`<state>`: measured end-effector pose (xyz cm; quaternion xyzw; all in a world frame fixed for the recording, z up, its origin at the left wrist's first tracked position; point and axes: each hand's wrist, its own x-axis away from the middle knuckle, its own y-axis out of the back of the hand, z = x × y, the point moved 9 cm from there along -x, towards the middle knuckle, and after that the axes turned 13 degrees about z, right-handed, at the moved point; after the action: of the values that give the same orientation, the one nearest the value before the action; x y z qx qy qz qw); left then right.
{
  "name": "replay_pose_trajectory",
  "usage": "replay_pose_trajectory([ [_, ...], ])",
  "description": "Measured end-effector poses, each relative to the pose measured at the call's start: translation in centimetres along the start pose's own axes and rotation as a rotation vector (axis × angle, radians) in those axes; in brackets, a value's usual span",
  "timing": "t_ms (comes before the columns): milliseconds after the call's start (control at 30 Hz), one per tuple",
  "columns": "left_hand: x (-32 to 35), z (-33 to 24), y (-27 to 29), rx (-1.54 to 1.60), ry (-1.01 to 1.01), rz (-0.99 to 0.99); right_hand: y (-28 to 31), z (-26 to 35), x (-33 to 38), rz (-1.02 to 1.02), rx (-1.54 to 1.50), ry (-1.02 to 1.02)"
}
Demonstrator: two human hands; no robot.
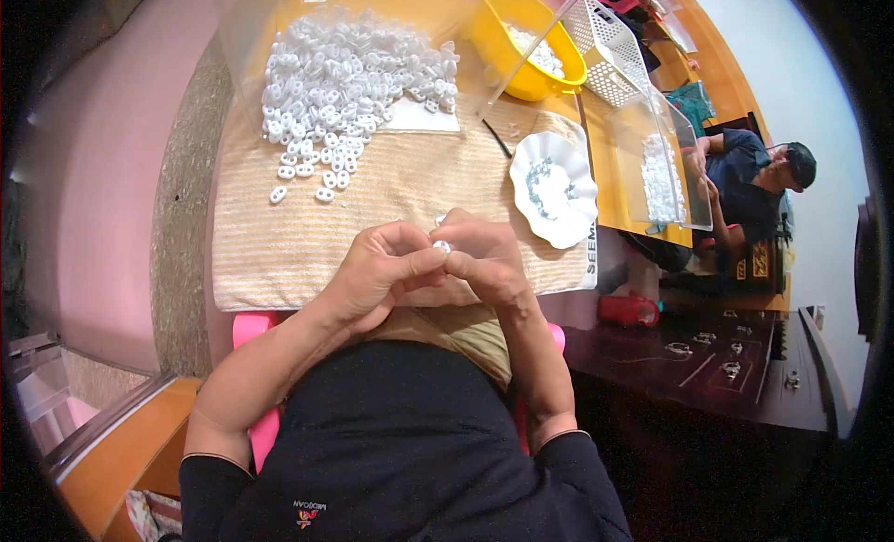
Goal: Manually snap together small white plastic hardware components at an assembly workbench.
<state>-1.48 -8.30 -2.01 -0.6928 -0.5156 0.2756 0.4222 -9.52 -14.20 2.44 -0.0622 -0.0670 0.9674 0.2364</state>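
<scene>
Above the near edge of a striped beige towel (265, 249), my left hand (372, 267) and my right hand (489, 263) meet, fingertips pinched together. Between them is a small white plastic piece (442, 248), largely covered by the fingers; both hands grip it. Ahead and to the left lies a big heap of white oval two-holed plastic pieces (354, 76), with several loose ones spread toward me. To the right of my hands stands a white scalloped dish (561, 227) holding tiny white and greyish parts too small to make out.
A yellow basin (486, 48) with white pieces sits at the far side, beside a white perforated basket (610, 48). Clear panels stand around the heap. At the right, a person (745, 183) in a dark shirt and cap works at a clear bin (700, 193) of white pieces.
</scene>
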Motion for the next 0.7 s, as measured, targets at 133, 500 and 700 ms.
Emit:
replay_pose_trajectory([
  [133,-0.2,0.0,0.3,-0.043,0.017,-0.023,0.3,-0.9,0.2,-0.004,-0.129,-0.133],
  [500,-0.4,0.3,0.5,0.040,0.037,-0.018,3.3,3.0,0.9,-0.281,0.145,-0.021],
  [700,-0.3,-0.2,0.6,-0.048,0.023,-0.017,9.0,12.0,2.2,-0.726,0.576,0.459],
])
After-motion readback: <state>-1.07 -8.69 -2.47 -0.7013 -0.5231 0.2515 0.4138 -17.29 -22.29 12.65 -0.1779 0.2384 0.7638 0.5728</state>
